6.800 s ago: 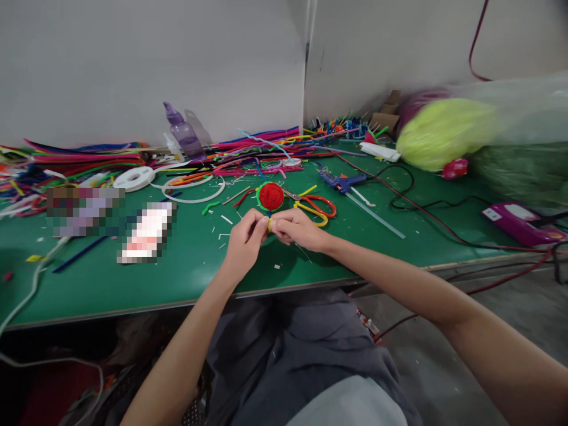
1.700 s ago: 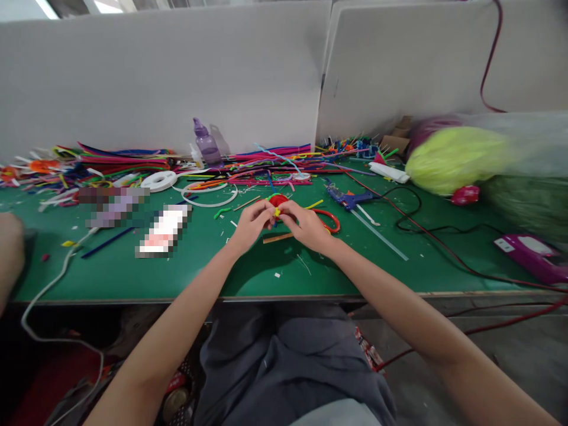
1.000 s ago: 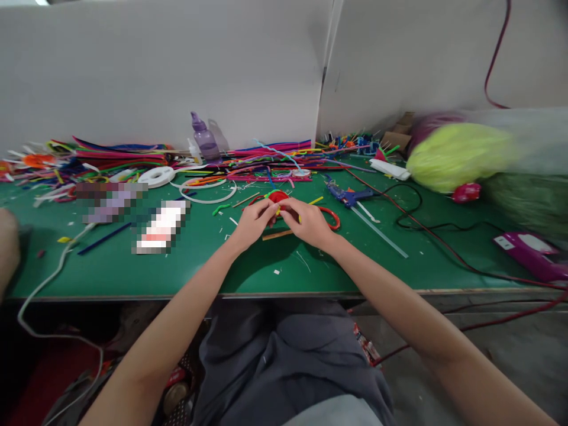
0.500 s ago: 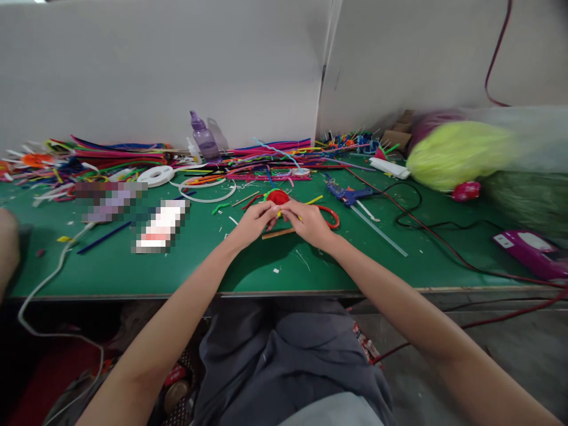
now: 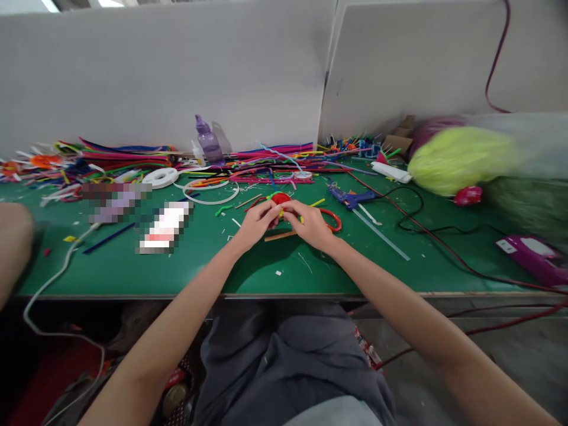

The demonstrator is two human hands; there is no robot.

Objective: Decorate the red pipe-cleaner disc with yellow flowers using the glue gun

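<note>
Above the green table (image 5: pixel 248 269), my left hand (image 5: pixel 258 225) and my right hand (image 5: pixel 311 223) meet fingertip to fingertip. Both are closed on a small red fuzzy piece (image 5: pixel 280 198) with green along its top edge and a bit of yellow at the fingertips. Its lower part is hidden by my fingers. Just beneath my hands lies a thin brown stick (image 5: pixel 279 236). An orange-red loop (image 5: pixel 336 220) shows beside my right hand, partly covered by it.
A blue glue gun (image 5: pixel 352 198) with a clear stick lies to the right, its cables running past a purple device (image 5: pixel 530 257). Colourful pipe cleaners (image 5: pixel 128 155), a purple bottle (image 5: pixel 209 142) and white rolls (image 5: pixel 160 177) stand behind. Another person's arm (image 5: pixel 13 248) is at far left.
The view has shifted slightly, so the table items appear a little lower and further right. The other person's arm shows more at the left edge. My hands keep their hold on the red piece.
</note>
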